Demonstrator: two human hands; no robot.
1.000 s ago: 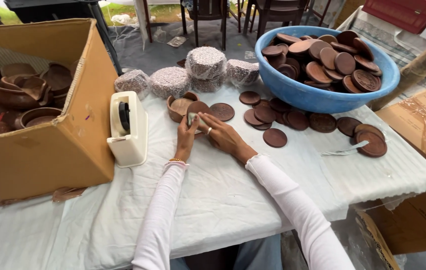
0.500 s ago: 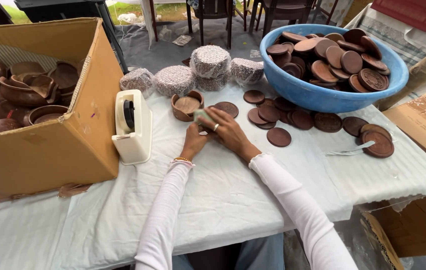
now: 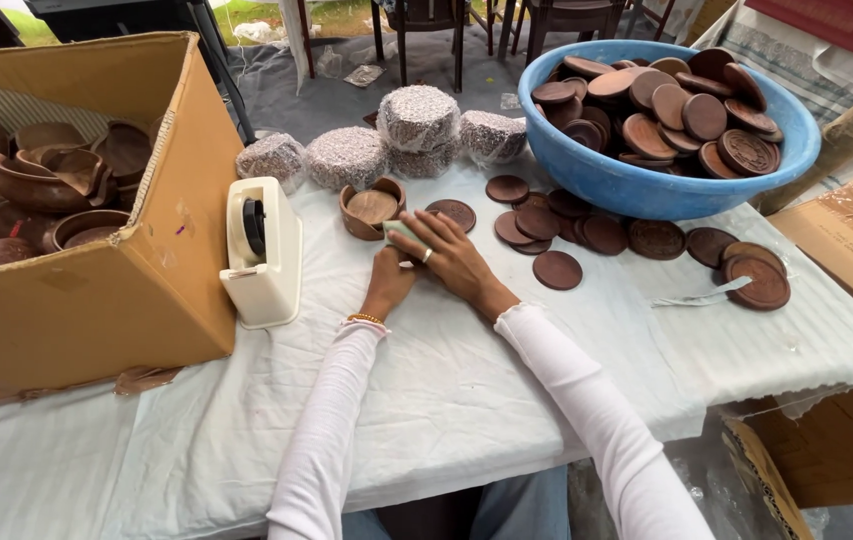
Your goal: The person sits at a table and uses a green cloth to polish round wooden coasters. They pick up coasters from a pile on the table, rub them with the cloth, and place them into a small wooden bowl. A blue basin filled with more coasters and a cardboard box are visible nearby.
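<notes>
My left hand (image 3: 387, 280) and my right hand (image 3: 452, 258) are pressed together on the white tablecloth (image 3: 447, 390), both on a small pale green pad (image 3: 399, 231) that mostly lies under the fingers. My right hand wears a ring and lies over the left. Just beyond the fingertips stands a small brown clay bowl (image 3: 371, 206) with a round lid inside it. A brown patterned disc (image 3: 455, 212) lies flat beside it, touching nothing.
A white tape dispenser (image 3: 262, 250) stands left of my hands, next to a cardboard box (image 3: 87, 290) full of clay bowls. A blue basin (image 3: 647, 180) of brown discs sits far right, loose discs (image 3: 559, 268) before it. Several wrapped bundles (image 3: 347, 156) line the back.
My hands have stayed together on the pad near the bowl, shifting only slightly. The camera has moved a little closer and lower.
</notes>
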